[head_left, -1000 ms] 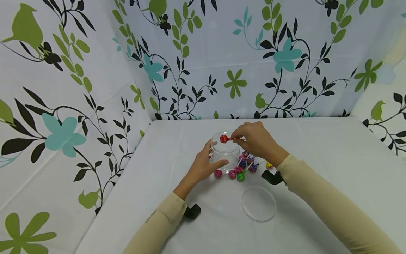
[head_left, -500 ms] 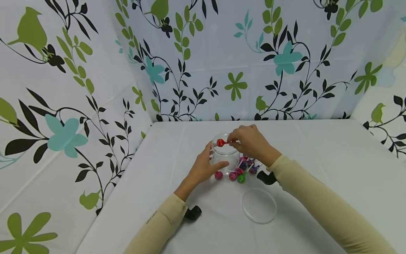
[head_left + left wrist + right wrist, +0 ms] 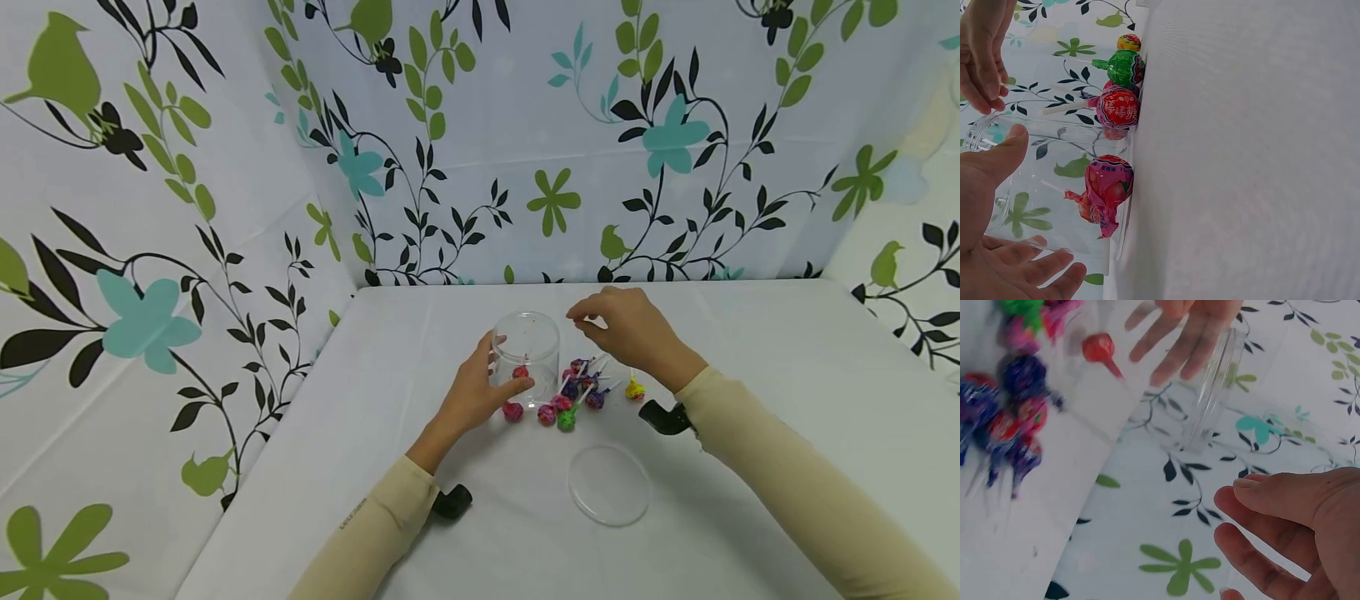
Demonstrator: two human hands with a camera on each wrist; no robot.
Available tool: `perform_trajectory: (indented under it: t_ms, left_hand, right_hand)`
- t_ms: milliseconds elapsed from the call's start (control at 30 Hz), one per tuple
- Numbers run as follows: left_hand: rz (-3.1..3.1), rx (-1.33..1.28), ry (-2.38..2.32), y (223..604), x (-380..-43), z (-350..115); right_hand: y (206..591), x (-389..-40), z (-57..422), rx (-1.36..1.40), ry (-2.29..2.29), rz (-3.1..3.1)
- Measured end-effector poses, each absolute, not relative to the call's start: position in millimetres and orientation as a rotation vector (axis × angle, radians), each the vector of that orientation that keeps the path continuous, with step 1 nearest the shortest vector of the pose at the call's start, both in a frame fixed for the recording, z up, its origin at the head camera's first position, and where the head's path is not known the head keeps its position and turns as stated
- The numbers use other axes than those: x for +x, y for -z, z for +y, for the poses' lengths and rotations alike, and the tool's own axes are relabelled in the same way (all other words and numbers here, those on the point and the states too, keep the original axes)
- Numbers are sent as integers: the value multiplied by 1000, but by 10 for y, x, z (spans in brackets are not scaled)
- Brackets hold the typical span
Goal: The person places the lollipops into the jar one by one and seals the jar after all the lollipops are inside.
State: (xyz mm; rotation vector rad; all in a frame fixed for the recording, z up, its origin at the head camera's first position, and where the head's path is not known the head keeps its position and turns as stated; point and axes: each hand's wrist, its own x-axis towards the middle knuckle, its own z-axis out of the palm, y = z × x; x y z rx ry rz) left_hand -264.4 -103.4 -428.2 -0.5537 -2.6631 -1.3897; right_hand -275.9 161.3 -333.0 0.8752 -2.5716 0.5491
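A: what's the left hand (image 3: 474, 388) got?
B: wrapped round the clear jar (image 3: 543, 354), red lollipop (image 3: 521, 372) inside, right by the thumb (image 3: 516, 387).
A: and the right hand (image 3: 632, 330)?
B: empty, fingers loose, hanging near the jar's rim, lollipop pile (image 3: 572, 389) below.

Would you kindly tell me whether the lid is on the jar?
No, the lid lies on the table, apart from the jar.

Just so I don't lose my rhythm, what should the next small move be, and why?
Probably lower the right hand to the loose lollipops beside the jar and pinch one by its stick. That hand looks empty, the left hand holds the jar, one red lollipop is inside it, and the clear lid lies off on the table, leaving the top open.
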Motion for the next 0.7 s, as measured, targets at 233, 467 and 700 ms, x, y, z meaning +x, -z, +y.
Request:
perform_trajectory:
  t_ms: [233, 467, 700]
  left_hand:
    - [-2668, -558, 1366, 4294, -2654, -1041]
    - [-2681, -524, 1385, 4308, -2661, -1042]
    - [-2686, -506, 1389, 4315, -2664, -1040]
  right_hand:
    - [3490, -2768, 2027, 805, -566, -2739]
    - [3756, -2810, 2375, 759, -595, -2837]
    - [3966, -2845, 2515, 839, -679, -2837]
